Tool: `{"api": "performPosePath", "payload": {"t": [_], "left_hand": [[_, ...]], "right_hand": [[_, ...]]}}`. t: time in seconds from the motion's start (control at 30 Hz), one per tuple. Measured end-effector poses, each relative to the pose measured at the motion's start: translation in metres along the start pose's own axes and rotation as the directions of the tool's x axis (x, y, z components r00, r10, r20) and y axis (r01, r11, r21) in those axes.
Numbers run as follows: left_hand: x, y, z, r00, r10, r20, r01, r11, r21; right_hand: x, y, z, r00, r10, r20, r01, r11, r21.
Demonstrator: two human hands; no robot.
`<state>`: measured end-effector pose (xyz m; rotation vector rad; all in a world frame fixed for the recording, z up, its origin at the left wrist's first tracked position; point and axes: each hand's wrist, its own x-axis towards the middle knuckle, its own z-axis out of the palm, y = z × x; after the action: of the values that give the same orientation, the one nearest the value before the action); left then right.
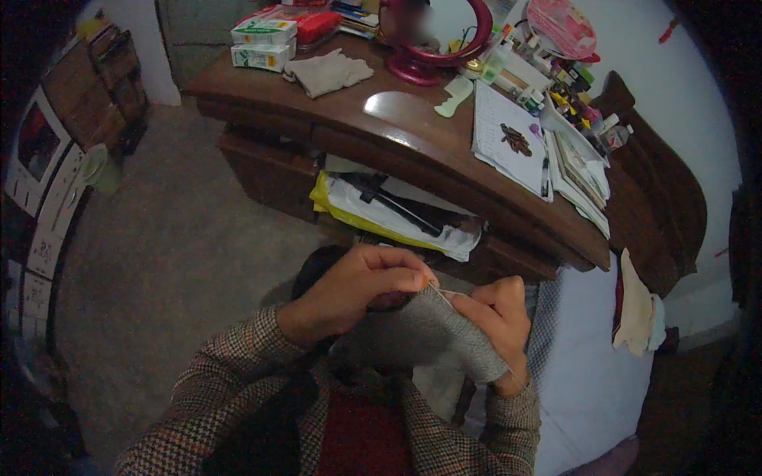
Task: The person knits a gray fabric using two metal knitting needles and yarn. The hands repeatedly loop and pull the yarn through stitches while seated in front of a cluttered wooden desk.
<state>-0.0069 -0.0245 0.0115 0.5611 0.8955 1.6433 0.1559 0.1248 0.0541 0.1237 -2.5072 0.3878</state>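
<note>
before the dark brown wooden dresser [333, 111], the left hand [367, 287] pinches and the right hand [500, 313] grasps a grey knitted fabric [444, 329] at its edge. uneven pull on the thin pale strand [451, 292] could drop stitches.

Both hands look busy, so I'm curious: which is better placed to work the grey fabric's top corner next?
Probably the left hand: its fingertips pinch at that corner; the right hand holds the grey fabric farther down.

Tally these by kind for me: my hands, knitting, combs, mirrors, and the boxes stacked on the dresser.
Hands: 2 (left hand, right hand)
Knitting: 1
Comb: 1
Mirror: 1
Stacked boxes: 2
Total: 7
</note>
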Motion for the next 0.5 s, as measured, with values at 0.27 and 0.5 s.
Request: {"api": "performPosePath", "payload": {"t": [0.27, 0.5], "left_hand": [[0.002, 0.006, -0.001, 0.998, -0.047, -0.041, 0.049, 0.996, 0.068], [-0.003, 0.003, 0.013, 0.988, 0.114, -0.107, -0.085, 0.966, 0.244]], "right_hand": [[0.003, 0.004, -0.001, 0.997, -0.001, 0.081, -0.005, 0.997, 0.078], [-0.001, 0.002, 0.012, 0.999, -0.008, 0.039, 0.011, 0.997, -0.074]]}}
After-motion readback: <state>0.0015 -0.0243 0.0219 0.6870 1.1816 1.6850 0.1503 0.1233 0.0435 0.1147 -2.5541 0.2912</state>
